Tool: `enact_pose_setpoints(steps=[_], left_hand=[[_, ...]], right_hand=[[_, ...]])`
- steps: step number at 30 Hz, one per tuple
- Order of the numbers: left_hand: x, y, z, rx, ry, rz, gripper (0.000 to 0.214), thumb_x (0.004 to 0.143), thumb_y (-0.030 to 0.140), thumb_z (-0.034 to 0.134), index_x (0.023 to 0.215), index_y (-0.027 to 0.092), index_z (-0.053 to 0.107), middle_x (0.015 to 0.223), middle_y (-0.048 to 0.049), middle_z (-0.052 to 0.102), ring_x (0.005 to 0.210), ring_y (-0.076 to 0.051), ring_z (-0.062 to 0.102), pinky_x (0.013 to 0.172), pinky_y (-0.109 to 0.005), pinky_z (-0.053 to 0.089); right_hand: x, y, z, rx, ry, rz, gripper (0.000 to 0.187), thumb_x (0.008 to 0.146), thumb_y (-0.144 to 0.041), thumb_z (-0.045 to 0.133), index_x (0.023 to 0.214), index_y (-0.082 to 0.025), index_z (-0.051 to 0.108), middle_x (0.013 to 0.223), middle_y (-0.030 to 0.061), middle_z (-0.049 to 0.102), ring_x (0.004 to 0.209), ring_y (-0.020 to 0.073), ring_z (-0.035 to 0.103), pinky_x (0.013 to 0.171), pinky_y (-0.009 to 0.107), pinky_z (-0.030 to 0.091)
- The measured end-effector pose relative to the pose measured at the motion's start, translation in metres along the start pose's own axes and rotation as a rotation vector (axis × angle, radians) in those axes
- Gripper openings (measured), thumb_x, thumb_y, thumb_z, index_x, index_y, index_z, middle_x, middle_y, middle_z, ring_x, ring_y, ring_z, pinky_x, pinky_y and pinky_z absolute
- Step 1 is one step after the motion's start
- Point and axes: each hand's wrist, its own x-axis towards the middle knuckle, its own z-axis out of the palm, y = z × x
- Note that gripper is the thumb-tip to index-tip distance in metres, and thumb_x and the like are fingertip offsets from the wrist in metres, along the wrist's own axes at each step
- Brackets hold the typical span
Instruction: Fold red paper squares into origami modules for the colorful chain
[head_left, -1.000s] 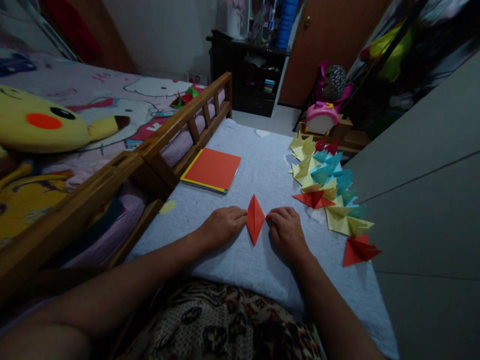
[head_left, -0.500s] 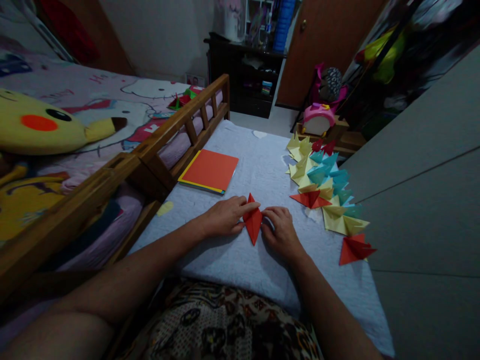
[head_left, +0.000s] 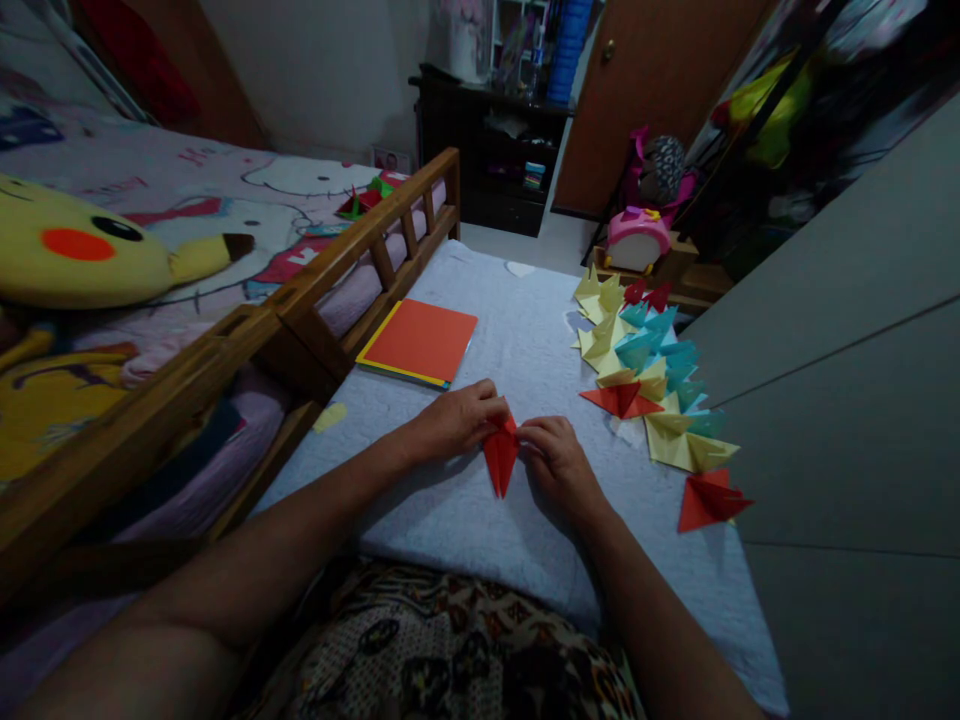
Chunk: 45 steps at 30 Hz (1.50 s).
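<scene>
A piece of folded red origami paper [head_left: 501, 462] is held between my two hands, just over the light cloth. Its lower end narrows to a point with a split down the middle. My left hand [head_left: 469, 418] pinches its upper left side, and the fingers cover part of the top. At the right edge, the fingertips of my right hand [head_left: 553, 447] are closed on the paper. Beyond my left hand lies a stack of square paper [head_left: 421, 340], red-orange on top with a yellow edge showing.
Several folded paper cranes in yellow [head_left: 600, 340], blue [head_left: 649, 340] and red [head_left: 709, 498] line the right side of the cloth-covered surface [head_left: 450, 520]. A wooden bed rail [head_left: 360, 235] runs along the left. A pale cabinet panel [head_left: 847, 430] stands at the right.
The red paper has changed from a flat diamond to a shape with a split lower point. My left fingers have closed over its top, and my right hand still grips its right side.
</scene>
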Motion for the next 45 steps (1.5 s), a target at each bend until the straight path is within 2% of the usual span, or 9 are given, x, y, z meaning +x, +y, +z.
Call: enact_pose_setpoints(steps=[7,12,15,19,23,29,33,37,45], left_hand=[[0.001,0.003,-0.008,-0.189,0.100,0.002,0.005,0.087,0.014,0.061,0.086,0.018,0.063,0.130,-0.0082,0.051,0.102,-0.018,0.059,0.092,-0.035,0.050],[0.007,0.009,-0.003,-0.552,0.023,-0.154,0.004,0.090,0.020,0.055,0.089,0.020,0.059,0.086,-0.0021,0.062,0.079,-0.016,0.060,0.074,-0.030,0.051],[0.007,0.016,0.000,-0.613,0.006,-0.184,0.007,0.091,0.023,0.053,0.090,0.020,0.059,0.084,-0.0030,0.063,0.079,-0.017,0.058,0.074,-0.031,0.050],[0.004,0.016,0.001,-0.642,-0.011,-0.148,0.024,0.095,0.032,0.050,0.113,0.020,0.062,0.103,-0.0087,0.066,0.088,-0.019,0.060,0.078,-0.033,0.048],[0.002,0.013,0.007,-0.738,0.056,-0.068,0.057,0.072,0.039,0.081,0.123,0.023,0.060,0.123,-0.0100,0.062,0.107,-0.026,0.057,0.088,-0.037,0.045],[0.006,0.021,0.012,-0.937,0.133,-0.081,0.023,0.079,0.032,0.077,0.092,0.019,0.063,0.096,-0.0040,0.064,0.089,-0.019,0.059,0.082,-0.035,0.045],[0.009,0.028,0.012,-0.965,0.082,-0.070,0.021,0.079,0.031,0.076,0.091,0.018,0.066,0.099,-0.0061,0.064,0.092,-0.020,0.061,0.083,-0.036,0.047],[0.012,0.034,0.017,-0.952,0.141,-0.044,0.017,0.080,0.031,0.075,0.087,0.018,0.067,0.111,-0.0088,0.062,0.102,-0.022,0.061,0.089,-0.037,0.049],[0.010,0.034,0.033,-1.104,0.157,-0.141,0.027,0.078,0.036,0.079,0.087,0.016,0.061,0.109,-0.0084,0.064,0.085,-0.016,0.062,0.076,-0.031,0.050]], right_hand=[[0.002,-0.004,-0.001,0.114,0.072,0.027,0.033,0.086,-0.009,0.052,0.109,-0.025,0.069,0.109,0.0079,0.064,0.107,0.0246,0.056,0.096,0.044,0.048],[0.004,-0.007,-0.007,0.301,0.157,0.072,0.025,0.086,-0.016,0.055,0.104,-0.027,0.068,0.116,0.0072,0.060,0.114,0.0231,0.057,0.103,0.044,0.046],[0.005,-0.008,-0.010,0.453,0.142,0.132,0.012,0.088,-0.022,0.060,0.095,-0.025,0.068,0.109,0.0062,0.064,0.107,0.0227,0.061,0.098,0.041,0.048],[0.004,-0.006,-0.010,0.668,0.119,0.289,0.014,0.091,-0.037,0.063,0.095,-0.024,0.069,0.093,0.0040,0.070,0.090,0.0220,0.065,0.087,0.038,0.051],[0.004,-0.004,-0.008,0.783,0.174,0.352,0.017,0.089,-0.041,0.068,0.095,-0.025,0.073,0.095,0.0027,0.071,0.087,0.0197,0.063,0.083,0.033,0.050],[0.007,-0.010,-0.008,0.923,0.172,0.367,0.012,0.086,-0.035,0.073,0.093,-0.026,0.075,0.087,-0.0005,0.072,0.080,0.0168,0.062,0.080,0.030,0.049],[0.008,-0.013,-0.008,0.940,0.193,0.367,0.013,0.082,-0.036,0.076,0.088,-0.025,0.074,0.082,-0.0013,0.071,0.074,0.0157,0.062,0.075,0.029,0.049],[0.007,-0.010,-0.007,0.964,0.213,0.388,0.020,0.080,-0.039,0.078,0.093,-0.024,0.076,0.090,0.0006,0.075,0.081,0.0181,0.066,0.080,0.031,0.051],[0.007,-0.006,-0.001,0.956,0.260,0.433,0.017,0.076,-0.034,0.080,0.083,-0.023,0.069,0.077,-0.0024,0.070,0.069,0.0143,0.062,0.066,0.026,0.049]])
